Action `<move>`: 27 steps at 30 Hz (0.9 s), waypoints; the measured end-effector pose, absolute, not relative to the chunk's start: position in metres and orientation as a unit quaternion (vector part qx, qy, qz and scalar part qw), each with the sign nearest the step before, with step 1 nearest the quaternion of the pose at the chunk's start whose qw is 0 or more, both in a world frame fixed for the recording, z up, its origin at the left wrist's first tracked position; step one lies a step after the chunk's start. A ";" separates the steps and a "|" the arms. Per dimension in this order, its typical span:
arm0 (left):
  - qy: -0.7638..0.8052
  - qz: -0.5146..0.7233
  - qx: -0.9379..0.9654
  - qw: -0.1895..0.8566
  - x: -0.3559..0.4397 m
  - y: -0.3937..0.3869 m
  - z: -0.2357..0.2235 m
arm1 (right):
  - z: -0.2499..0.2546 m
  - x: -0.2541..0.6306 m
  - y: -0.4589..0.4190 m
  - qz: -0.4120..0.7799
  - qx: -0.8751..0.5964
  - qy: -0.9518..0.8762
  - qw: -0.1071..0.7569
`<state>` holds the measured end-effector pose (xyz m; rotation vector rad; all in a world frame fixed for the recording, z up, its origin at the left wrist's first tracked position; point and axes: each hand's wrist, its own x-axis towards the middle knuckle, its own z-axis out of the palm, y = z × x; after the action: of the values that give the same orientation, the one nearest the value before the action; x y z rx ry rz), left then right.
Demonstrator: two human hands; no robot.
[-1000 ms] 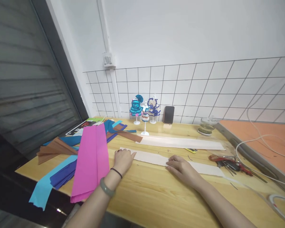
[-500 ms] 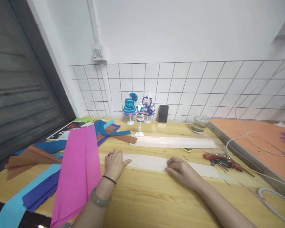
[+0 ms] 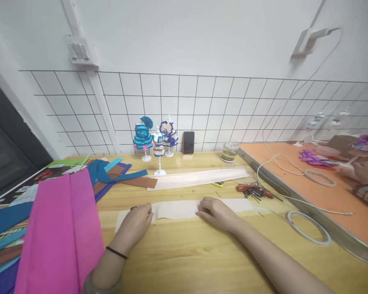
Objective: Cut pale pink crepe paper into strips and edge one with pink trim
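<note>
A long cream-coloured paper strip (image 3: 178, 209) lies across the wooden table in front of me, slightly buckled near its left part. My left hand (image 3: 137, 223) is over that left part, fingers curled and closed on the strip. On its middle rests my right hand (image 3: 216, 213), with curled fingers and thumb closed at the paper. From the strip's right end a thin clear band runs toward a tape roll (image 3: 308, 227) lying flat. A second pale strip (image 3: 199, 178) lies farther back, parallel to the first.
At left are a pink paper sheet (image 3: 61, 228) and blue and brown strips. Several small decorated dress stands (image 3: 143, 136), a phone (image 3: 189, 142) and a glass jar (image 3: 229, 152) stand behind. Scissors (image 3: 254, 190) lie right; a person's hand (image 3: 366, 169) is over the orange table (image 3: 282, 163).
The view has swung right. My left hand has drawn its thumb in and closed at the strip, whose left end now shows beyond it. My right hand keeps its curled shape on the paper.
</note>
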<state>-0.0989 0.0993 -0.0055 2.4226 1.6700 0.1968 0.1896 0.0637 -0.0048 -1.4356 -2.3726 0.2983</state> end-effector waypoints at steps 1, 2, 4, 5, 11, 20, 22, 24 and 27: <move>0.565 0.071 0.816 0.103 -0.101 0.100 -0.004 | -0.005 0.190 0.064 0.105 -0.509 -0.836 0.173; 0.568 0.075 0.813 0.109 -0.102 0.099 -0.003 | -0.005 0.191 0.065 0.106 -0.513 -0.834 0.171; 0.577 0.078 0.804 0.115 -0.106 0.099 0.001 | -0.005 0.194 0.066 0.107 -0.524 -0.828 0.168; 0.583 0.078 0.801 0.114 -0.107 0.099 0.003 | -0.005 0.196 0.066 0.109 -0.529 -0.825 0.168; 0.539 0.127 0.828 0.085 -0.104 0.099 0.006 | -0.004 0.199 0.065 0.134 -0.549 -0.808 0.170; 0.504 0.129 0.839 0.160 -0.097 0.098 0.002 | 0.043 0.266 0.057 0.111 -0.675 -0.718 0.132; 0.502 0.131 0.840 0.160 -0.097 0.097 0.004 | 0.049 0.298 0.042 0.062 -0.736 -0.666 0.108; 0.501 0.129 0.841 0.159 -0.097 0.096 0.004 | 0.046 0.327 0.022 0.009 -0.787 -0.610 0.088; 0.497 0.130 0.844 0.152 -0.096 0.096 0.003 | 0.026 0.353 -0.011 -0.044 -0.828 -0.555 0.068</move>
<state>-0.0965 0.0960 0.0033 2.4226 1.4268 0.3739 0.3529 -0.0114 0.0257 -2.4936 -1.6713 -0.1338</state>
